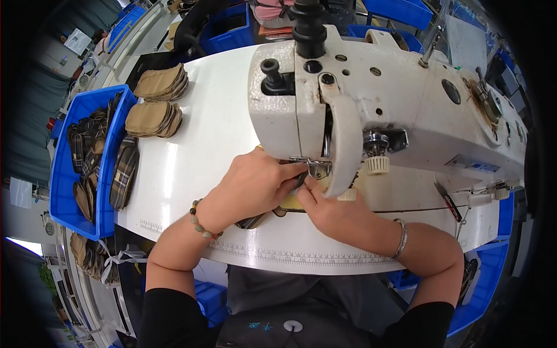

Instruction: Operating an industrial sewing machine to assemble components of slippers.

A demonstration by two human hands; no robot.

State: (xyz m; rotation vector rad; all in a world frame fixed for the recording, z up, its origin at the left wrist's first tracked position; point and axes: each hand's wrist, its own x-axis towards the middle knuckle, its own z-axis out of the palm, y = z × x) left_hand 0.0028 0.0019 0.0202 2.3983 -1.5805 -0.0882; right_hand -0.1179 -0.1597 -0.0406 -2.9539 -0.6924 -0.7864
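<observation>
At the presser foot (318, 168) of a white industrial sewing machine (418, 104), my left hand (255, 180), with a bead bracelet at the wrist, has its thumb and forefinger pinched on a dark fabric piece (299, 181). Just right of it, my right hand (333, 211), a metal bangle on its wrist, has curled fingertips at that piece, partly hidden by the machine's head. Part of a dark piece (249, 221) shows below my left hand. A small yellowish patch (293, 202) lies under my fingers.
Two stacks of tan pieces (156, 81) sit on the white table (203, 127). Left is a blue bin (64, 191) of plaid pieces, with another plaid bundle (125, 174) beside it. A snipping tool (448, 200) lies right. Blue bins (487, 290) stand below. A person in pink (272, 11) is beyond.
</observation>
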